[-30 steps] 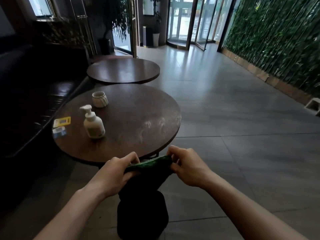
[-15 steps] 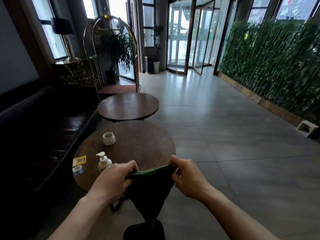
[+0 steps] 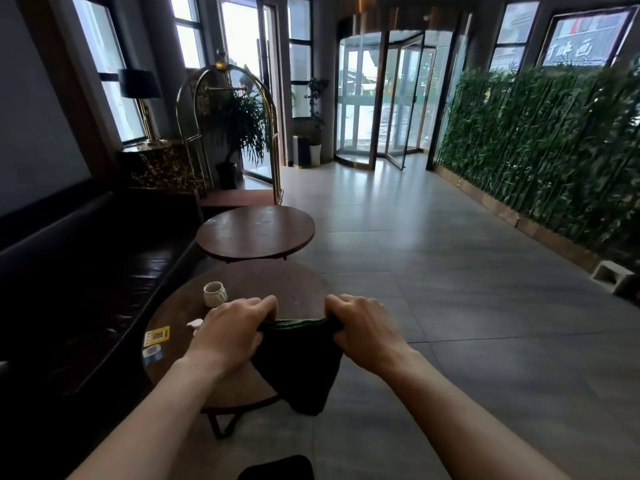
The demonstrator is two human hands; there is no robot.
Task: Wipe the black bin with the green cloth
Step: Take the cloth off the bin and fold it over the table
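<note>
Both hands hold the green cloth (image 3: 298, 362) stretched between them in front of me. My left hand (image 3: 232, 329) grips its left top corner and my right hand (image 3: 363, 327) grips the right one. The cloth hangs down in a dark point over the near table's edge. Only the top of the black bin (image 3: 277, 468) shows, at the bottom edge of the view, on the floor below my arms.
A round brown table (image 3: 294, 282) stands just ahead with a white ribbed cup (image 3: 214, 294), a pump bottle mostly hidden by my left hand, and small cards (image 3: 156, 336). A second round table (image 3: 256, 232), a dark bench on the left, a luggage cart and a bamboo wall on the right.
The view has tilted upward, so the bin has slid almost out of frame at the bottom. My hands keep the cloth stretched between them, now over the table.
</note>
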